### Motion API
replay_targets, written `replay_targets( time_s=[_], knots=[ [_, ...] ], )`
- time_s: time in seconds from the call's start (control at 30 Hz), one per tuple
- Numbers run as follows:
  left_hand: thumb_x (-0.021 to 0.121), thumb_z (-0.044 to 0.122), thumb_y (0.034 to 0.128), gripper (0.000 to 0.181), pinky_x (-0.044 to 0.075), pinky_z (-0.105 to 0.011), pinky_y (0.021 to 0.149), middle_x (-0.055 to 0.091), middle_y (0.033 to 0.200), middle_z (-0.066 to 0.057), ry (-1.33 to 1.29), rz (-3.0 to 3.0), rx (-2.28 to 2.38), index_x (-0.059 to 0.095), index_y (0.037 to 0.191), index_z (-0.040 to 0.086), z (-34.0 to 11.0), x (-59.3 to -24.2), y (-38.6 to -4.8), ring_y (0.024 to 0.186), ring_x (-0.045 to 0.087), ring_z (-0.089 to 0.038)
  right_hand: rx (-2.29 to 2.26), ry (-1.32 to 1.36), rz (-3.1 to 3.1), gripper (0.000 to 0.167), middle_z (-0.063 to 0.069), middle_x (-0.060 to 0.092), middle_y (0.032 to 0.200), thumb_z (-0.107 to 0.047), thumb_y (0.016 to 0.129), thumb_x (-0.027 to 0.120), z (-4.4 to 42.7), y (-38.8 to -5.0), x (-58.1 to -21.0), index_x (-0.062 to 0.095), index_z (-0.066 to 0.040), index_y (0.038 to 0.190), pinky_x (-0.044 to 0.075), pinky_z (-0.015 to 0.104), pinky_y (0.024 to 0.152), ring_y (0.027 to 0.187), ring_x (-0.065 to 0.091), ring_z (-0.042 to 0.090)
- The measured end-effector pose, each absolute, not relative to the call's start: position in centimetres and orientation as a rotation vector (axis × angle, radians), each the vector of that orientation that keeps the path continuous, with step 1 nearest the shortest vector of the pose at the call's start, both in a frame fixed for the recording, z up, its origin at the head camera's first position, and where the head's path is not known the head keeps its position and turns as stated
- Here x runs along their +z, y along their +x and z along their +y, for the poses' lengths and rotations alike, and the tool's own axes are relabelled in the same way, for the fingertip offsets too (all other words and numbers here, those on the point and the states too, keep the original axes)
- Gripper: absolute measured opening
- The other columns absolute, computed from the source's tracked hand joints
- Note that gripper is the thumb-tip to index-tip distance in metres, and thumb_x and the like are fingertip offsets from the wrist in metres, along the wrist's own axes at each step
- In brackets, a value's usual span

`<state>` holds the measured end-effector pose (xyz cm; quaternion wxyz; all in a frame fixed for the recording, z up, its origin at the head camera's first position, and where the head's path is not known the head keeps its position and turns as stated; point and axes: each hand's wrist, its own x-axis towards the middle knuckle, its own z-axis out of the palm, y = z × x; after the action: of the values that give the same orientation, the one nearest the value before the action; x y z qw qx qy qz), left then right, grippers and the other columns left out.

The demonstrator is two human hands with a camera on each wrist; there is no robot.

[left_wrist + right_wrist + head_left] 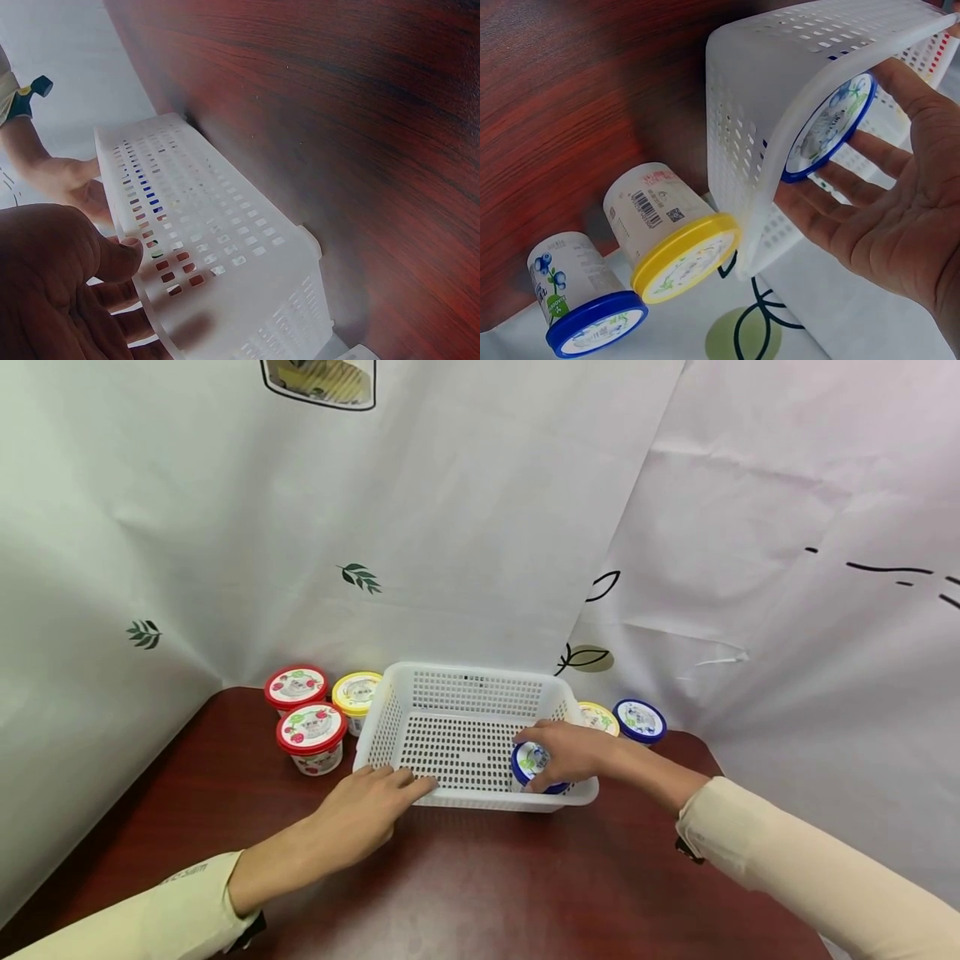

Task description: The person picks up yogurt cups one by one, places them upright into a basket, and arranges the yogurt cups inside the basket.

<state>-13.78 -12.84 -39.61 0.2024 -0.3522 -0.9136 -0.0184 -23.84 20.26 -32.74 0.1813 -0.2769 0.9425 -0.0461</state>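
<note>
A white perforated basket (480, 800) stands on the table. In its right front corner sits a cup with a blue lid (531, 760), and my right hand (573, 752) grips that cup by the lid's edge. The right wrist view shows the fingers of my right hand (885, 172) spread round the blue-lidded cup (831, 129) inside the basket. My left hand (363, 810) holds the basket's front left rim; in the left wrist view the thumb of my left hand (64, 281) lies over the rim of the basket (180, 225).
Left of the basket stand two red-lidded cups (297, 687) (312, 729) and a yellow-lidded cup (356, 693). On its right are another yellow-lidded cup (671, 232) and another blue-lidded cup (589, 296). A white patterned curtain (480, 527) hangs behind the table (480, 877).
</note>
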Motion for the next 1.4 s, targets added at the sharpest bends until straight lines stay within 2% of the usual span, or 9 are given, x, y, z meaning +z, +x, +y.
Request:
replay_targets(
  time_s=[0.4,0.7,1.0,1.23,1.4],
  knots=[
    [0.086,-0.003,0.0816,0.058,0.061,-0.041,0.075,0.077,0.108,-0.002,-0.979,-2.553,-0.066,0.073,0.133,0.021,-12.9,-39.5,-13.7,0.092,0.075,-0.026,-0.085,-0.776,2.628,0.086,0.02,0.057,0.164,-0.05,0.092,0.091,20.2,-24.4,-32.2,0.058,-0.016,0.164,0.057,0.051,0.112,0.13,0.065,0.027],
    [0.085,-0.003,0.0813,0.058,0.06,-0.041,0.075,0.078,0.107,-0.002,-0.986,-2.533,-0.059,0.073,0.133,0.02,-13.0,-39.6,-13.7,0.09,0.075,-0.026,-0.077,-0.767,2.629,0.088,0.021,0.055,0.167,-0.051,0.092,0.091,20.1,-24.6,-32.0,0.057,-0.016,0.165,0.052,0.056,0.119,0.14,0.062,0.032],
    [0.086,-0.001,0.083,0.059,0.061,-0.041,0.078,0.078,0.112,-0.003,-1.004,-2.559,-0.039,0.073,0.136,0.02,-12.6,-39.7,-13.9,0.094,0.075,-0.027,-0.099,-0.699,2.643,0.089,0.019,0.057,0.167,-0.052,0.091,0.092,20.9,-24.3,-31.6,0.057,-0.017,0.165,0.055,0.054,0.116,0.137,0.063,0.03],
    [0.086,0.001,0.0863,0.056,0.061,-0.041,0.078,0.079,0.113,-0.003,-1.003,-2.577,-0.021,0.073,0.137,0.019,-12.4,-39.6,-13.9,0.094,0.076,-0.026,-0.108,-0.739,2.664,0.089,0.023,0.058,0.165,-0.052,0.088,0.093,21.7,-24.1,-31.2,0.059,-0.016,0.162,0.054,0.058,0.116,0.139,0.063,0.034],
    [0.086,0.001,0.0859,0.056,0.061,-0.041,0.077,0.079,0.112,-0.003,-0.981,-2.582,-0.018,0.074,0.137,0.019,-12.8,-39.6,-13.6,0.093,0.076,-0.026,-0.116,-0.748,2.663,0.091,0.025,0.054,0.169,-0.049,0.088,0.094,21.5,-24.5,-30.4,0.057,-0.016,0.164,0.051,0.062,0.121,0.15,0.058,0.042]
  ],
)
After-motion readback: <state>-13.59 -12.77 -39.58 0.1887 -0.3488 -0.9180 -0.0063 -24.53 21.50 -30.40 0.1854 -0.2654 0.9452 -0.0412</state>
